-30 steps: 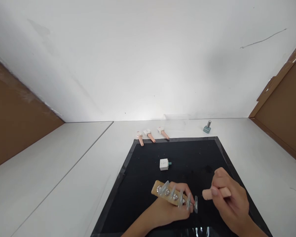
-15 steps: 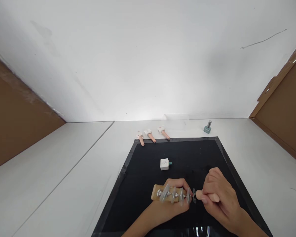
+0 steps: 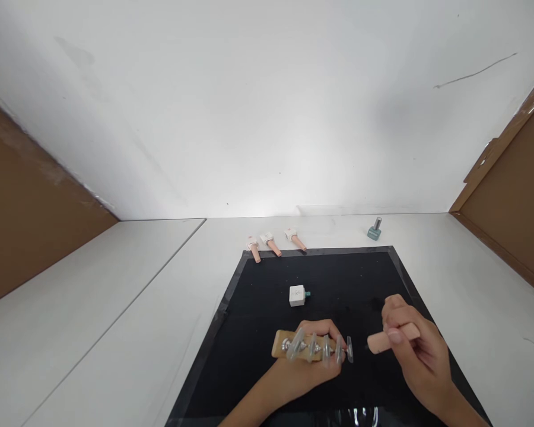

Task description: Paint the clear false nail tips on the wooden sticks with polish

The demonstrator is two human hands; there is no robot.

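My left hand [image 3: 302, 370] is wrapped round a wooden holder [image 3: 279, 344] that carries several clear false nail tips [image 3: 324, 348] on metal studs. It holds the holder just above the black mat [image 3: 258, 296]. To the right, my right hand [image 3: 416, 353] pinches a peach-coloured brush cap [image 3: 385, 340], pointing left toward the rightmost nail tip with a small gap between them. A white square bottle with a teal neck [image 3: 297, 295] lies open on the mat beyond the holder.
Three peach-capped bottles [image 3: 273, 244] lie along the mat's far edge on the white table. A teal nail polish bottle [image 3: 374, 229] stands at the back right. Brown cardboard panels [image 3: 511, 196] flank both sides, and a white wall rises behind.
My right hand brought the brush cap up against the rightmost nail tip, then drew it back to the right. The holder tilted slightly flatter in my left hand.
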